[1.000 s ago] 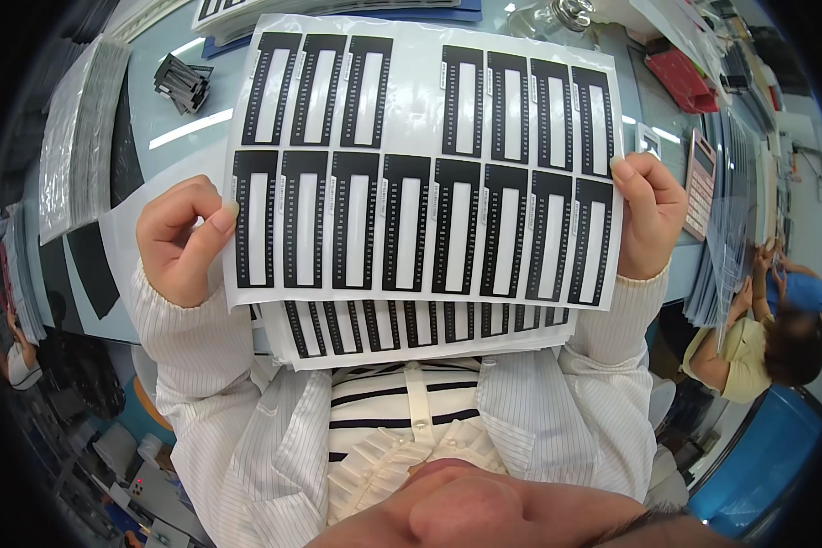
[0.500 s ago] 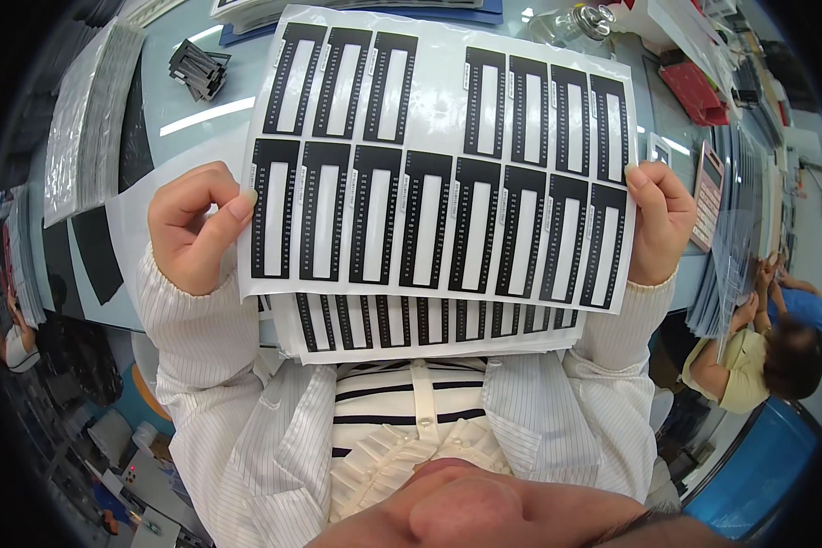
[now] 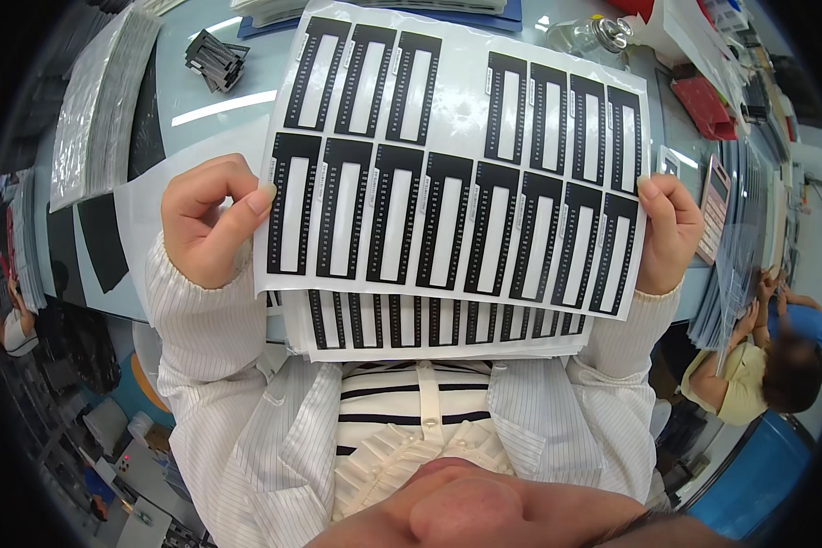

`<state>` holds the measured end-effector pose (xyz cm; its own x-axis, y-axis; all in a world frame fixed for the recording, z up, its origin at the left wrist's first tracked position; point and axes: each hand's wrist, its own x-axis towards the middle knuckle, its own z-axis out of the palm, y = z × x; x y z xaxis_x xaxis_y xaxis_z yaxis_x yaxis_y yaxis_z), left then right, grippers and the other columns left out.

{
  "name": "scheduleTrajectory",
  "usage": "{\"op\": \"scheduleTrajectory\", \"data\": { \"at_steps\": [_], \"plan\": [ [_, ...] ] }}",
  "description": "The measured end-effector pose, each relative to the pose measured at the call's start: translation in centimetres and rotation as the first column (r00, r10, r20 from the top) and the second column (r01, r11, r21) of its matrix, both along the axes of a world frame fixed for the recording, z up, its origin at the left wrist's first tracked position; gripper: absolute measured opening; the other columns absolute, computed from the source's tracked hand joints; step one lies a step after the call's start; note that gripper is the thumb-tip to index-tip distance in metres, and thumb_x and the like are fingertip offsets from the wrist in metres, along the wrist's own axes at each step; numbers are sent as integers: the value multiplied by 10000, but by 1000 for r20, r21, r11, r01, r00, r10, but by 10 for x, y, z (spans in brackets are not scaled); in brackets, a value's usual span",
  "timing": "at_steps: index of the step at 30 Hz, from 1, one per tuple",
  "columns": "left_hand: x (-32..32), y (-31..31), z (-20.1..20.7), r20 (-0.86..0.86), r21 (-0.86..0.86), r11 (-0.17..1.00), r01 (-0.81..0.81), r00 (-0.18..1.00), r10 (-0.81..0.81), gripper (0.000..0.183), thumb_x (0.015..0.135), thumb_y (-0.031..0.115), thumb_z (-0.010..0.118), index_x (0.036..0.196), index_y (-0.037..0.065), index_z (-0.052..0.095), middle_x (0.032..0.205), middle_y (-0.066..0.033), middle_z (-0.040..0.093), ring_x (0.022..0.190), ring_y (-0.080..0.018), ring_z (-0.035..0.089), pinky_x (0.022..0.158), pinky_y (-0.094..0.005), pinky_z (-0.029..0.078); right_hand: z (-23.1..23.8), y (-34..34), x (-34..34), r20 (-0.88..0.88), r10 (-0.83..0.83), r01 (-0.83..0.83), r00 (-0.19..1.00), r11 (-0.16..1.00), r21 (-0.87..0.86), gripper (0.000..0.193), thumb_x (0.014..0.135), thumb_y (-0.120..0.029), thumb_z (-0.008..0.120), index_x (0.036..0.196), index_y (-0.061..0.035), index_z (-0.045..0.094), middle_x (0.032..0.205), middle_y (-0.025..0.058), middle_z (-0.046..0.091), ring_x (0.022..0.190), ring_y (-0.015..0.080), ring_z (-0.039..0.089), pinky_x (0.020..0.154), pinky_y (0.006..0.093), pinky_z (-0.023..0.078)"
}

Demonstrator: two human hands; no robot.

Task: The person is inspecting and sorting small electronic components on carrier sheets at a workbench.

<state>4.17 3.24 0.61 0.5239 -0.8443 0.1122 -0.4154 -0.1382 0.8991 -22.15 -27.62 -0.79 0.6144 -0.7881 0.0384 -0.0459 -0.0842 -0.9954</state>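
Observation:
A white backing sheet of black frame-shaped stickers (image 3: 461, 119) is stretched between my hands, tilted up over the table. Two rows of black strips with pale cut-out windows cover it, with one blank place in the upper row. My left hand (image 3: 212, 219) pinches its left edge between thumb and curled fingers. At the right edge my right hand (image 3: 671, 228) pinches it in the same way. Below it, close to my body, lies a stack of similar sticker sheets (image 3: 447, 351), partly hidden by the held one.
A small pile of black peeled frames (image 3: 216, 60) lies at the far left of the glass-topped table (image 3: 187, 146). Beyond it stands a stack of plastic-wrapped sheets (image 3: 100, 110). A glass bottle (image 3: 589, 35), a red pouch (image 3: 703, 105) and a pink calculator (image 3: 714, 205) are at the right. Other people sit far right.
The sheet and both hands have shifted slightly to the right in the picture, and so has the table behind. My grip on both edges is the same.

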Motion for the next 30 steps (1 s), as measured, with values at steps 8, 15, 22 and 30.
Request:
{"op": "scheduleTrajectory", "data": {
  "at_steps": [8, 15, 22, 30],
  "plan": [
    [0, 0, 1, -6, 1, 1000, 4, 1000, -4, 163, 787, 68, 592, 659, -30, 563, 620, -68, 554, 550, -106, 475, 540, -242, 370, 0, 1, -1, 26, 5, -7, 1000, 999, 53, 118, 852, -74, 632, 764, 0, 603, 633, -32, 560, 515, 4, 424, 489, 161, 287],
    [1, 0, 2, -28, 9, 1000, 17, 999, -17, 176, 791, 79, 585, 655, -30, 560, 618, -64, 548, 550, -104, 465, 538, -242, 362, 1, 0, 0, 8, 21, -21, 1000, 1000, 22, 125, 857, -78, 626, 765, 3, 602, 646, -20, 572, 535, 11, 444, 506, 163, 306],
    [0, 1, 1, -112, 34, 999, -3, 994, 7, 176, 790, 80, 578, 650, -26, 562, 620, -60, 550, 549, -97, 468, 539, -242, 361, 2, 1, 0, 16, 25, -26, 1000, 999, 44, 129, 863, -74, 617, 764, 8, 599, 655, -7, 579, 549, 24, 457, 521, 172, 321],
    [0, 1, 3, -197, 36, 999, 18, 980, -11, 177, 798, 90, 573, 669, -30, 572, 636, -64, 556, 556, -96, 490, 546, -238, 379, 2, 0, -1, 15, 34, -35, 999, 998, 45, 133, 868, -64, 603, 757, 9, 590, 666, 2, 583, 562, 34, 470, 543, 176, 345]
  ]
}}
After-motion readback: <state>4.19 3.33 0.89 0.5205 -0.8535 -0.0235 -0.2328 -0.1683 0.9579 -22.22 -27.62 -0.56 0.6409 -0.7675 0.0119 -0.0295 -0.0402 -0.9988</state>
